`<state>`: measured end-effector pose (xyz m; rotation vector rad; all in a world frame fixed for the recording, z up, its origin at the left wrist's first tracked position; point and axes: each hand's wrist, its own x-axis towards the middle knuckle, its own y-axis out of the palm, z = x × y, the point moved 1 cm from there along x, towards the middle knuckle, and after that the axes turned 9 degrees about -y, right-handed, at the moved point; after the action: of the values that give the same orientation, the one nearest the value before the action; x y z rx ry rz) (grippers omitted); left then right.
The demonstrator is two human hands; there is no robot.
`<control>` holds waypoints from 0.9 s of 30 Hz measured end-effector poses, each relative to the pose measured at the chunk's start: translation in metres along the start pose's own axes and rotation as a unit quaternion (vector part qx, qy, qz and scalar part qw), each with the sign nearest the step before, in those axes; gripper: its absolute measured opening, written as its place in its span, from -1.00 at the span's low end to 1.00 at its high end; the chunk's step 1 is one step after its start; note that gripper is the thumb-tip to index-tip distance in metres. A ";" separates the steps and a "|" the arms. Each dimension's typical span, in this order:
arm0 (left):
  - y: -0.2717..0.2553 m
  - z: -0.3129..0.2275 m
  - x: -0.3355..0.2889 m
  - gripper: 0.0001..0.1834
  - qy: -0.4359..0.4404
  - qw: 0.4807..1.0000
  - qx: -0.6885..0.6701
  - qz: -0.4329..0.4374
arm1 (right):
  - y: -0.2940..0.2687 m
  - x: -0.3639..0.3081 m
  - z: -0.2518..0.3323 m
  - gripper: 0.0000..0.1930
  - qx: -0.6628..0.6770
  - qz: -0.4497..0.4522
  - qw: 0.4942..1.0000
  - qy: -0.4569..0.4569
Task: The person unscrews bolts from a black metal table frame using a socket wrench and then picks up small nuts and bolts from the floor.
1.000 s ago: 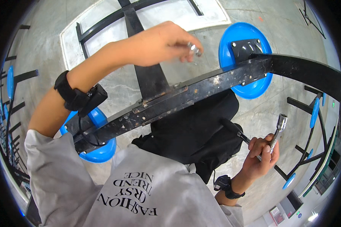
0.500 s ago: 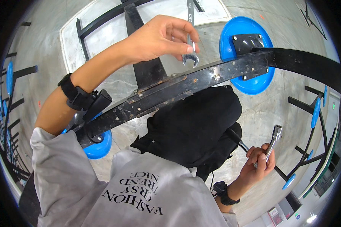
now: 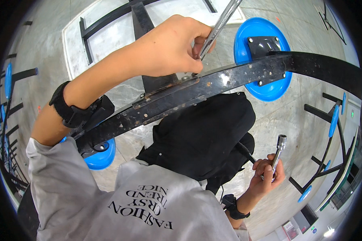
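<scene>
From where I stood, the person bent over a black steel beam (image 3: 237,77), with the left hand (image 3: 177,44) pinching a chrome wrench (image 3: 221,30) between thumb and fingers, its shank slanting up and away to the right. The lower end was covered by the fingertips just above the beam, so I could not tell whether it touched anything. Close by, a bolt (image 3: 185,77) showed on the bracket plate (image 3: 165,89) that lay along the beam's upper edge. Over to the right, well apart from the beam, the right hand (image 3: 266,174) was curled around a socket wrench (image 3: 276,158), its socket (image 3: 282,139) pointing upward and nothing seated on it. A blue round seat (image 3: 283,36) sat by the beam's right part. To work well here, I judged, the wrench's jaw ought to sit fully and squarely on the flats, since a half-seated grip could slip, round the corners and bark the knuckles on steel. The left fingers would be better clear of the end, leaving the fit in sight, and the socket wrench better kept in line with the bolt's axis, with steady pressure rather than jerks, while the other tool held the opposite side.
</scene>
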<state>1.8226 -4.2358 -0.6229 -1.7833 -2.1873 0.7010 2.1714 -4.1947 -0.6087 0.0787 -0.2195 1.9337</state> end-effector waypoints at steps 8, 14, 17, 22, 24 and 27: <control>-0.009 0.002 -0.004 -0.87 -0.053 0.995 0.070 0.042 | 0.017 -0.012 -0.002 -0.70 -0.010 0.038 0.999 -0.024; -0.013 0.004 -0.013 -0.88 0.005 1.000 0.020 0.015 | 0.030 -0.012 -0.006 -0.70 -0.003 0.038 0.999 -0.007; -0.010 0.002 -0.014 -0.81 0.011 0.995 0.100 0.022 | 0.037 -0.013 -0.010 -0.70 -0.002 0.031 1.000 -0.003; -0.008 -0.017 -0.012 -0.71 0.001 0.984 0.169 0.056 | 0.043 -0.014 -0.014 -0.70 -0.003 0.029 1.000 -0.002; -0.005 -0.017 -0.001 -0.69 -0.032 0.973 0.194 0.119 | 0.044 -0.014 -0.014 -0.69 0.001 0.035 0.999 -0.002; -0.001 -0.016 0.012 -0.68 -0.057 0.950 0.225 0.209 | 0.045 -0.013 -0.015 -0.67 -0.001 0.040 0.999 -0.005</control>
<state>1.8264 -4.2214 -0.6102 -1.9907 -1.5330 1.3024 2.1350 -4.2200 -0.6304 0.0799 -0.2341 2.0134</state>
